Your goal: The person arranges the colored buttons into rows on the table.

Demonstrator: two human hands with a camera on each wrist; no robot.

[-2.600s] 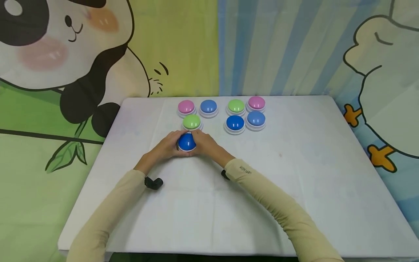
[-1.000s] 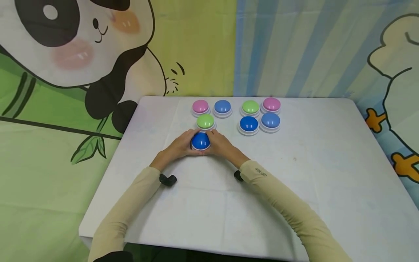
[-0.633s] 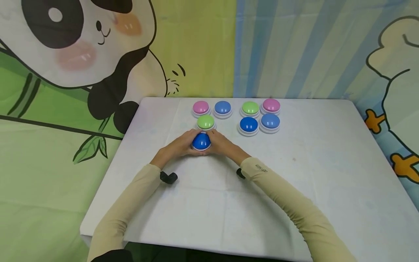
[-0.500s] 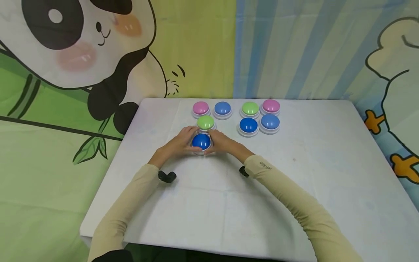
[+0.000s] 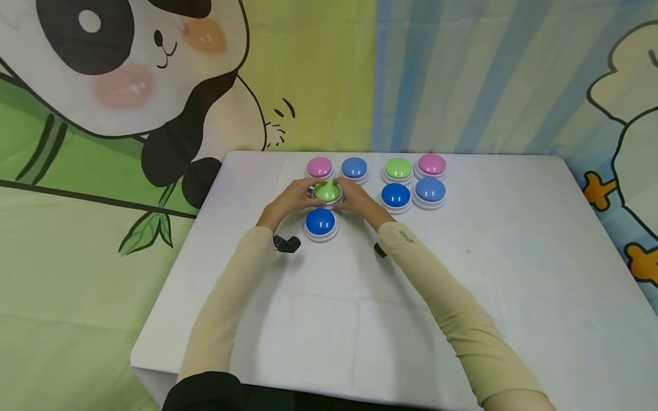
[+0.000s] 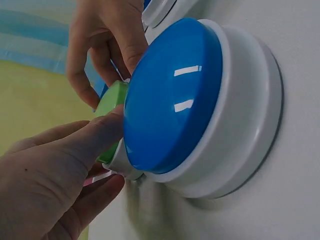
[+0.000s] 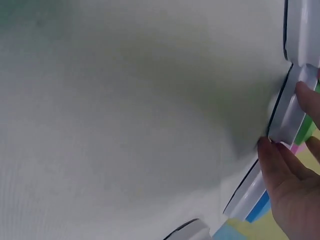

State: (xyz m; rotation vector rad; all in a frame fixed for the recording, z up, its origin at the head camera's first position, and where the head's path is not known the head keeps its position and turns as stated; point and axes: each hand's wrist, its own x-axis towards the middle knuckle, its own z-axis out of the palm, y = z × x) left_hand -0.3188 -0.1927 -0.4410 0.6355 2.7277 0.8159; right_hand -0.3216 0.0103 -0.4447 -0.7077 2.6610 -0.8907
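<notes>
A green push button (image 5: 327, 192) with a white base stands on the white table, behind a dark blue push button (image 5: 320, 221). From the left, my left hand (image 5: 293, 198) holds the green button, its thumb (image 6: 102, 132) at the near side of the dome. My right hand (image 5: 360, 201) grips the same button from the other side. In the right wrist view, that hand's fingertips touch the button's white base (image 7: 289, 112). The dark blue button fills much of the left wrist view, and neither hand holds it.
Just behind the hands sit a pink button (image 5: 319, 167) and a lighter blue button (image 5: 354, 168). To the right is a cluster with green (image 5: 398, 169), pink (image 5: 432, 165), dark blue (image 5: 395, 196) and lighter blue (image 5: 430, 190) buttons. A printed cloth (image 5: 319, 74) hangs behind the table (image 5: 354, 319).
Both hands have let go of the dark blue button and moved farther back to the green one. The dark blue button is left standing in front. The view has shifted slightly.
</notes>
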